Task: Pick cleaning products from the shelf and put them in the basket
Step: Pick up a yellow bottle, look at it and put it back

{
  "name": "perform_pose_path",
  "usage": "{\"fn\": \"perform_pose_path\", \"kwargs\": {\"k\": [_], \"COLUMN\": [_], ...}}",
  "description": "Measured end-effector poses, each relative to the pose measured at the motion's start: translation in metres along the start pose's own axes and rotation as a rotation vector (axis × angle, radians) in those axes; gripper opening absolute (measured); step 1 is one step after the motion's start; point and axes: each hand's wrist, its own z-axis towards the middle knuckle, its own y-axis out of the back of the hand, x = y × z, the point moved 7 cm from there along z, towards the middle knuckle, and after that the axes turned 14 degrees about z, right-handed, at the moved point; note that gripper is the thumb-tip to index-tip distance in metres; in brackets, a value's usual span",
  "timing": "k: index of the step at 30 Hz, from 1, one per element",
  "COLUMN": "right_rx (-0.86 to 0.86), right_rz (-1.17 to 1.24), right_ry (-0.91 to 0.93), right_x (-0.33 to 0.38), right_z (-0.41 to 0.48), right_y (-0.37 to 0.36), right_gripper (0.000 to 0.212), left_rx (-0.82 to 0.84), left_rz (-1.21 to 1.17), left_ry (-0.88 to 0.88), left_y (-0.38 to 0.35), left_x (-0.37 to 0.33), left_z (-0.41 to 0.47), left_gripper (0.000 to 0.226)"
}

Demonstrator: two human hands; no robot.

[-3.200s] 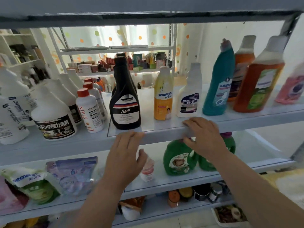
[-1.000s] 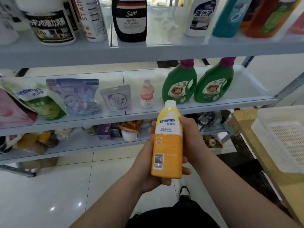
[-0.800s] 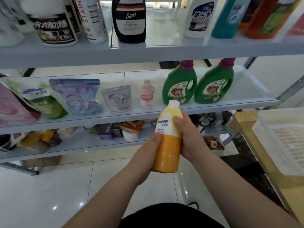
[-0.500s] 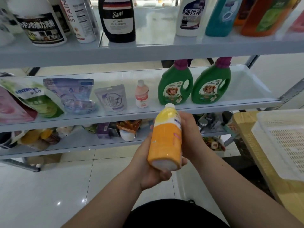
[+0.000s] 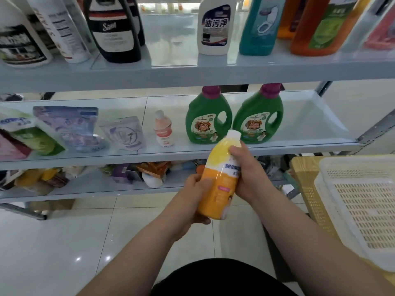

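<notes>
I hold a yellow-and-orange Seaways bottle (image 5: pixel 218 184) with a white cap in front of the shelves, tilted with its cap up and to the right. My left hand (image 5: pixel 190 201) grips its lower body from the left. My right hand (image 5: pixel 248 174) wraps round its upper part from the right. The white perforated basket (image 5: pixel 333 189) sits on a wooden table at the right edge, apart from the bottle.
The top shelf (image 5: pixel 192 73) carries a black Sam bottle (image 5: pixel 113 33), a white spray bottle (image 5: pixel 214 28), a teal bottle (image 5: pixel 259 26) and orange bottles. The middle shelf holds two green jugs (image 5: pixel 208 120), a small pink bottle (image 5: pixel 163 129) and pouches. White tiled floor lies below.
The bottle came off the top shelf into both hands and was turned over. Since half a second ago it has tilted back, label now facing right, and the view shifted slightly.
</notes>
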Motion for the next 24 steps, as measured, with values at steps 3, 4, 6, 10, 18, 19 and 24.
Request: {"fn": "perform_pose_path", "kwargs": {"k": [3,4,6,10,18,19,24], "right_rx": [0.153,0.201,0.277,0.393,0.393,0.395,0.356], "right_rz": [-0.155,-0.233,-0.337,-0.317,-0.319,-0.331,-0.393], "right_ry": [0.128,0.145,0.173,0.161,0.131,0.135,0.134], "right_x": [0.024,0.027,0.029,0.034,0.019,0.017,-0.005], "right_z": [-0.009,-0.013,-0.018,-0.021,-0.016,-0.016,-0.015], "right_y": [-0.008,-0.012,-0.017,-0.027,-0.042,-0.046,-0.060], "right_gripper": [0.063,0.063,0.062,0.049,0.049,0.048,0.042], "left_rx": [-0.152,-0.193,-0.271,-0.326,0.308,0.308,0.064], "left_rz": [0.333,0.360,0.356,0.234,-0.370,-0.359,-0.051], "left_ry": [-0.214,-0.258,-0.344,-0.412,-0.335,-0.338,-0.314], "left_y": [-0.003,-0.004,-0.006,0.003,-0.008,-0.003,0.037], "left_x": [-0.013,-0.016,-0.021,-0.019,-0.003,-0.001,0.005], "left_z": [0.008,0.009,0.010,0.008,-0.012,-0.014,-0.018], "left_gripper": [0.097,0.101,0.098,0.078,0.107,0.105,0.107]}}
